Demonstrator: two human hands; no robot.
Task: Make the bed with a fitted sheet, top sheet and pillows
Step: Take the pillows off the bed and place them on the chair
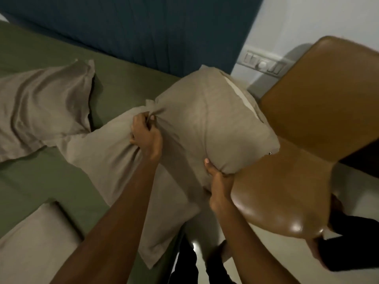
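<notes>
While hoisting the pillow (215, 124) clear of the green fitted sheet (123, 85), right beside the brown chair (317, 119), working two spots at once. Nearest, lower left: folded taupe cloth (37, 232) lying on that sheet, likely the top sheet, untouched. Next up, right hand (218, 181) with fingers curled under the pillow's lower corner, thumb on top. Left hand (146, 136) with fingers pinching a bunch of pillowcase cloth near the middle. Soft, light, squashy stuff by the look of it; sags wherever unsupported, loose case tail (155, 218) drooping low. Best taken at the corners or by a gathered fistful, never the flat face. Glimpse of white inner at the far open end. Beyond, second pillow (45, 107) lying rumpled, then blue headboard (133, 27) and switch panel (264, 63). Small dark tag (269, 153) on the seam, too small to read; no other writing.
</notes>
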